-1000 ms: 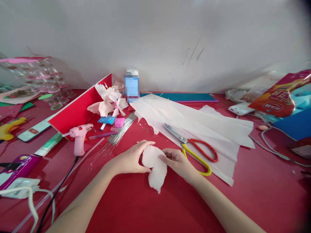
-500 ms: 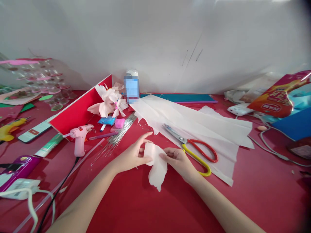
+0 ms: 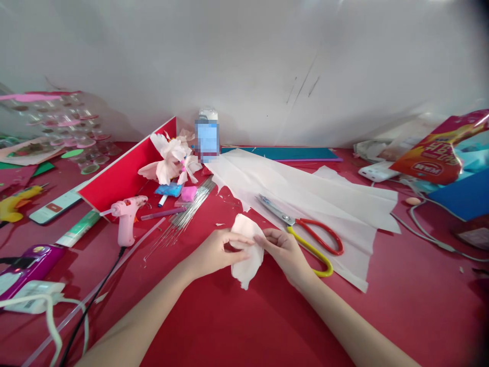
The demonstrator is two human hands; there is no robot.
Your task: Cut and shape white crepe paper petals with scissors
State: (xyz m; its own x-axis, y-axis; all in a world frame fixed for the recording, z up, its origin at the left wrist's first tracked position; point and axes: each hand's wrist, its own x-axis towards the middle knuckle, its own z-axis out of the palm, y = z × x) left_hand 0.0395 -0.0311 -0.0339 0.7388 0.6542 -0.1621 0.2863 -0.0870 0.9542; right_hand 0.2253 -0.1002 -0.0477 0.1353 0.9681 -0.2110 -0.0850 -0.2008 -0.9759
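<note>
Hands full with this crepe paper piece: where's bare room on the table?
Bare red tabletop shows below the crepe paper piece held between your left hand and right hand, and right of the white crepe sheet. Crowded: left of your hands, around the pink glue gun and steel wires.

The left hand (image 3: 216,252) and right hand (image 3: 284,255) held a pale crepe-paper petal (image 3: 247,267) between them, its lower end hanging over the red tabletop (image 3: 198,326); just beyond the right hand, red-and-yellow-handled scissors (image 3: 311,239) lay partly on a wide sheet of pale crepe paper (image 3: 305,196); left of the hands lay a bundle of thin wires (image 3: 183,221) and a pink hot glue gun (image 3: 124,219); farther back, a pale pink paper flower (image 3: 168,163) leaned by a red board (image 3: 118,178).
</note>
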